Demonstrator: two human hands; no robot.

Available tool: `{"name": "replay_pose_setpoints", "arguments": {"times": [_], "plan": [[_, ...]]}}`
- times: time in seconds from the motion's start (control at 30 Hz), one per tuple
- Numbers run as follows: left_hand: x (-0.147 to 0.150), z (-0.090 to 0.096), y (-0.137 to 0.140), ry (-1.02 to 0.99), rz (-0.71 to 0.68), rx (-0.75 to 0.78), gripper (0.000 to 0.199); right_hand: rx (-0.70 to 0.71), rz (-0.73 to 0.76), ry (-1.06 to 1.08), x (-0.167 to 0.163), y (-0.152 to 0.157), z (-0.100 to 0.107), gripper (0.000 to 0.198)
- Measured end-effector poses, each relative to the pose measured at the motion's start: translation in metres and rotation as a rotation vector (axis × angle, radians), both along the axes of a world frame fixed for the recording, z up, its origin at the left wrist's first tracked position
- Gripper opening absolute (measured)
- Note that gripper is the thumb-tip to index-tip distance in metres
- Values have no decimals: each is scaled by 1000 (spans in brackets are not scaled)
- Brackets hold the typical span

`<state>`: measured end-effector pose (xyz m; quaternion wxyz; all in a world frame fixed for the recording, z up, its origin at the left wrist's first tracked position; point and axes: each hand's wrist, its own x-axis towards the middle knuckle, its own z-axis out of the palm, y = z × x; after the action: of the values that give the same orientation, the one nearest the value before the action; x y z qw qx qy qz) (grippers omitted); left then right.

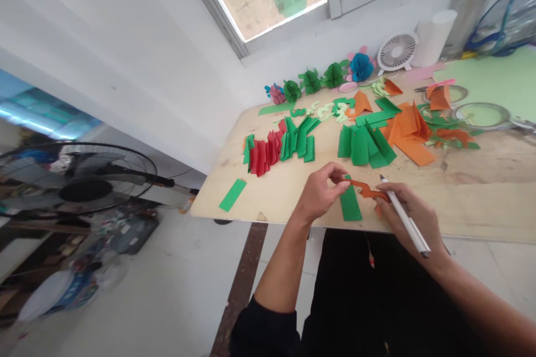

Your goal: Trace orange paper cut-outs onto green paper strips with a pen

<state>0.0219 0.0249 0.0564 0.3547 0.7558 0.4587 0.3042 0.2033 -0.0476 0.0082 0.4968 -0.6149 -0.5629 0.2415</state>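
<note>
My left hand (322, 192) pinches one end of an orange paper cut-out (365, 190) between thumb and fingertips. The other end of this thin, bent piece lies at the fingers of my right hand (412, 215). A white marker (404, 218) also rests in my right hand, its dark tip pointing up and away from me. Under the cut-out, near the table's front edge, lies a green paper strip (350, 204), partly covered by my left fingers. Folded green papers (364, 145) and orange papers (410, 128) sit just beyond my hands.
Red folded papers (266, 150) and a lone green strip (233, 195) lie to the left on the wooden table (293, 195). Paper flowers (312, 81), a small white fan (397, 51) and scissors (521, 122) are farther back. A large floor fan (84, 189) stands left.
</note>
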Motion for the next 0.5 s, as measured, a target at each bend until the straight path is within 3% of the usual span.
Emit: {"name": "replay_pose_setpoints", "arguments": {"times": [0.17, 0.27, 0.5], "plan": [[1, -18, -40, 106, 137, 65, 27, -77, -119, 43, 11, 1, 3, 30], [7, -33, -59, 328, 156, 179, 37, -83, -154, 62, 14, 0, 2, 33], [11, -48, -64, 476, 183, 333, 28, -77, -165, 2, 12, -3, 1, 31]]}}
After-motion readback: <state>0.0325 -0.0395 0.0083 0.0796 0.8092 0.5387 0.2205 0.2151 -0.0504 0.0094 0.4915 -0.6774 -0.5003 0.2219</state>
